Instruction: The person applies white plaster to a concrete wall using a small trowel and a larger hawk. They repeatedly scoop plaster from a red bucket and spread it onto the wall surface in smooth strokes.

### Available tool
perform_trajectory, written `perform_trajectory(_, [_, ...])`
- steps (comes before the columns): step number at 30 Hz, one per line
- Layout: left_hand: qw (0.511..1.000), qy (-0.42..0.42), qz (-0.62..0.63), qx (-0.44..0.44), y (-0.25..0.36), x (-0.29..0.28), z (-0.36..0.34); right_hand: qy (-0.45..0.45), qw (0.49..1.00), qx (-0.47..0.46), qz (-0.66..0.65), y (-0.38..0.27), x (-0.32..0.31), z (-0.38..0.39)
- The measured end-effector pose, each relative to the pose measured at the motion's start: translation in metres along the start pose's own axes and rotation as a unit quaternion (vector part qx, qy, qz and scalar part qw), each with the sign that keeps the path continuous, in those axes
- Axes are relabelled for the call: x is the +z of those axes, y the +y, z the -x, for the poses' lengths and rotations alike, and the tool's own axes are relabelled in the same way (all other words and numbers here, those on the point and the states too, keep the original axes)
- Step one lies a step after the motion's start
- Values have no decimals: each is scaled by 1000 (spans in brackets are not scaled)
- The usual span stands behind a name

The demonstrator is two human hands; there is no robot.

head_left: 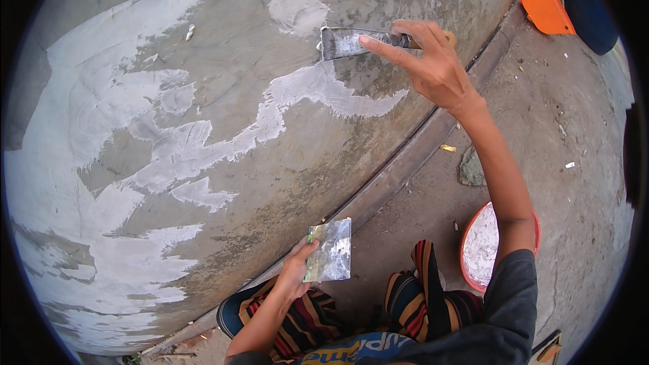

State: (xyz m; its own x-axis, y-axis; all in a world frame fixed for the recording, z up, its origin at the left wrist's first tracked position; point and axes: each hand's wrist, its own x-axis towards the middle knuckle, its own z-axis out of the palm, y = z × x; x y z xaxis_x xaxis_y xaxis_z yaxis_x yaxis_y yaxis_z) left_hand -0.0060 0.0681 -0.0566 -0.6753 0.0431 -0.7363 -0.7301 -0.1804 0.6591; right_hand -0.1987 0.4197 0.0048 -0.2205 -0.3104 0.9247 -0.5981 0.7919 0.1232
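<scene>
My right hand [436, 61] grips a putty knife [351, 44] by its handle, the index finger stretched along the blade. The blade lies at the grey wall [270, 162], just above a fresh patch of pale filler [304, 88]. Smeared white filler also spreads over much of the wall's left side. Down by my knees, my left hand [295, 267] pinches a flat square plate [330, 250] by its left edge. White filler and dark stains mark that plate's face.
A red-rimmed basin [466, 257] of white filler stands right of my knees, partly behind my right arm. A stone [472, 167] lies on the floor near the wall's base ledge [405, 176]. An orange dustpan [544, 7] and a dark blue bin [591, 10] stand at the far right.
</scene>
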Motion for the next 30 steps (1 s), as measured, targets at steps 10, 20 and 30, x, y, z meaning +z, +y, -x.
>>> perform_trajectory(10, [1000, -25, 9, 8, -1, -4, 0, -27, 999, 1, -27, 16, 14, 6])
perform_trajectory(20, [1000, -10, 13, -11, -1, 3, 4, -22, 998, -46, 28, 1, 0, -11])
perform_trajectory(30, [1000, -22, 6, -17, -2, 1, 3, -1, 999, -34, 21, 10, -8, -13])
